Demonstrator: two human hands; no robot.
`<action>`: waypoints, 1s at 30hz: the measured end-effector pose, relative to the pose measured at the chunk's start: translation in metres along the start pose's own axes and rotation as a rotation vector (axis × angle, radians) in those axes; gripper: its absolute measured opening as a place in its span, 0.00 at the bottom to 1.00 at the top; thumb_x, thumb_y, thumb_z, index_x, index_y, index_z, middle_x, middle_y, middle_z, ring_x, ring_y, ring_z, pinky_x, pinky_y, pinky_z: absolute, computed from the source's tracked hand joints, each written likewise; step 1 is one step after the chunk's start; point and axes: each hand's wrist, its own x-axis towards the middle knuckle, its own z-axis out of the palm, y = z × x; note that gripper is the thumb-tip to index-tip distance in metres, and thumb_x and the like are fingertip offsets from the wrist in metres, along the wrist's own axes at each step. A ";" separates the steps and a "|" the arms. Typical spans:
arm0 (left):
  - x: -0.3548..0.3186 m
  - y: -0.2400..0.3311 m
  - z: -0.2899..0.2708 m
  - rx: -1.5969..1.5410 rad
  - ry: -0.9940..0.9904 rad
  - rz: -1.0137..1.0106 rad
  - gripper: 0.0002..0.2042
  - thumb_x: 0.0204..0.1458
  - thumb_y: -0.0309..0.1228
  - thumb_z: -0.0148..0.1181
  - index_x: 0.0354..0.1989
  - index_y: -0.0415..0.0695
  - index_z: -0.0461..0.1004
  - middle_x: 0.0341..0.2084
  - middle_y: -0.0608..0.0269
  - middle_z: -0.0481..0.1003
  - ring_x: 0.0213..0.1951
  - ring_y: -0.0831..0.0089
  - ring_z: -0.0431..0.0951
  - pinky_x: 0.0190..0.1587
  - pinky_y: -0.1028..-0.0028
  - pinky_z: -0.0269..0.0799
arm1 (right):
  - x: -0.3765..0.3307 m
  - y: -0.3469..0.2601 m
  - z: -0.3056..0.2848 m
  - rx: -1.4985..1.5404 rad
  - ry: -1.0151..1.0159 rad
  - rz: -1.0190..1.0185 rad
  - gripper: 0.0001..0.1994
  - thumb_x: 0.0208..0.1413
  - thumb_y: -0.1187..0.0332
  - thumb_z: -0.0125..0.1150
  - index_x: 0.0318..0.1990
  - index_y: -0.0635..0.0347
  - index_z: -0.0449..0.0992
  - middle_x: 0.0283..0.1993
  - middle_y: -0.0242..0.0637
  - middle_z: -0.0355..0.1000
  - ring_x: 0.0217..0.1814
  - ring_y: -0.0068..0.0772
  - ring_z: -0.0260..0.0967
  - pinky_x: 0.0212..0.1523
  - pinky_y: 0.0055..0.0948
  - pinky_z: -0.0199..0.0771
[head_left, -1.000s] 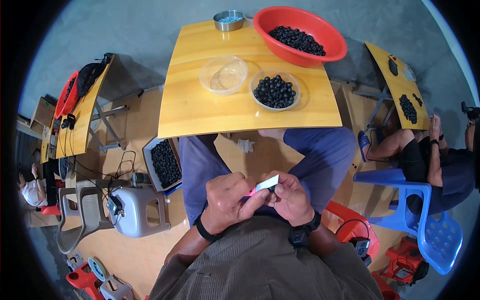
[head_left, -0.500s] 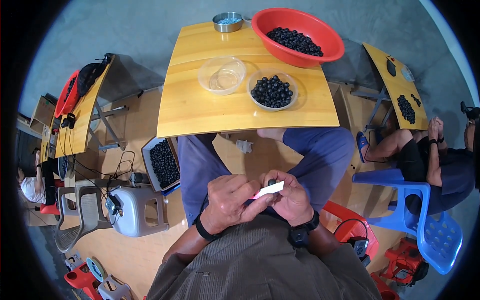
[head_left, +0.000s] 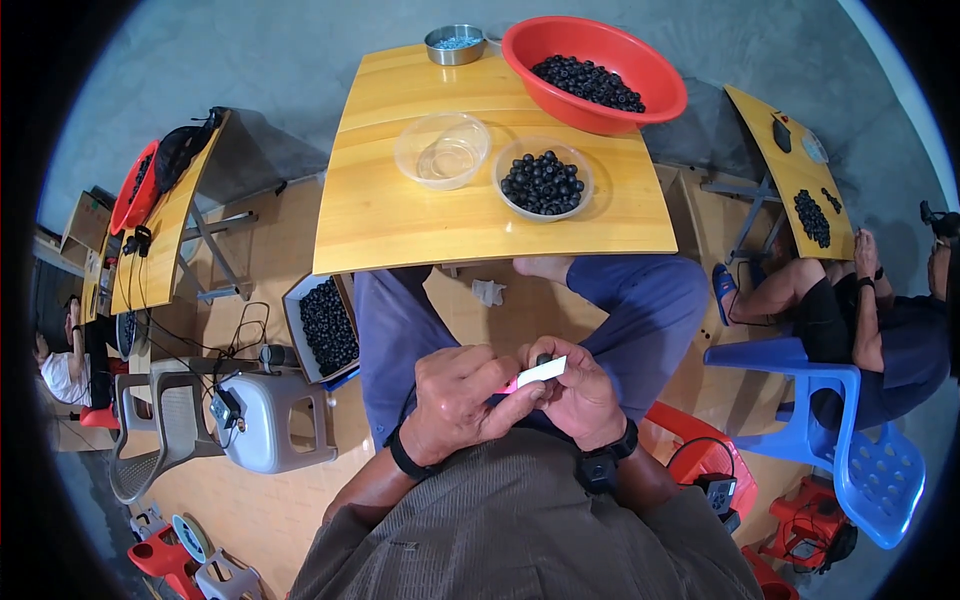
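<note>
Just above my lap, both hands are close together. My left hand is closed on a small flat white piece with a pink end; its exact kind I cannot make out. My right hand pinches a small round black piece right beside the white one, partly hidden by the fingers. On the wooden table ahead stands a clear plastic bowl of black bead-like pieces. A second clear bowl to its left has none of them in it.
A large red basin with many black pieces and a metal bowl of blue bits stand at the table's far side. A box of black pieces is on the floor at left, near a grey stool. A co-worker sits at right by a blue chair.
The white piece has tilted and shifted slightly left between my fingers, and the black piece is a little lower in view. Both hands keep their grip in nearly the same place.
</note>
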 end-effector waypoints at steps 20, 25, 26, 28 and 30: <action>0.002 0.000 0.001 0.001 -0.011 -0.004 0.11 0.45 0.35 0.72 0.25 0.44 0.76 0.15 0.63 0.69 0.15 0.69 0.72 0.18 0.71 0.64 | 0.001 0.001 -0.005 0.021 0.003 -0.007 0.15 0.61 0.62 0.62 0.49 0.61 0.74 0.42 0.30 0.70 0.36 0.18 0.66 0.34 0.20 0.66; -0.005 -0.004 0.002 -0.023 -0.004 -0.074 0.11 0.45 0.34 0.72 0.26 0.43 0.76 0.15 0.61 0.70 0.16 0.66 0.73 0.18 0.70 0.65 | 0.000 0.000 0.001 0.057 0.043 0.033 0.13 0.63 0.62 0.59 0.48 0.61 0.74 0.36 0.29 0.70 0.33 0.17 0.64 0.33 0.21 0.64; -0.006 -0.005 0.002 -0.014 -0.002 -0.075 0.11 0.45 0.34 0.72 0.26 0.43 0.76 0.15 0.61 0.70 0.16 0.66 0.73 0.18 0.70 0.65 | 0.000 0.000 0.003 0.059 0.035 0.037 0.13 0.63 0.62 0.59 0.48 0.61 0.74 0.36 0.29 0.70 0.33 0.17 0.64 0.33 0.21 0.64; -0.005 -0.004 0.004 -0.095 0.049 -0.102 0.11 0.45 0.34 0.73 0.26 0.43 0.76 0.15 0.61 0.70 0.16 0.64 0.73 0.18 0.70 0.65 | -0.002 -0.001 0.004 0.061 0.054 0.020 0.13 0.63 0.62 0.58 0.48 0.61 0.74 0.33 0.28 0.70 0.32 0.16 0.63 0.33 0.21 0.64; -0.004 -0.002 0.005 -0.090 0.061 -0.085 0.11 0.46 0.34 0.72 0.25 0.43 0.76 0.15 0.61 0.70 0.16 0.65 0.72 0.18 0.70 0.65 | -0.003 -0.001 0.002 0.062 0.042 0.009 0.14 0.62 0.62 0.60 0.47 0.62 0.73 0.34 0.28 0.69 0.33 0.17 0.64 0.33 0.21 0.64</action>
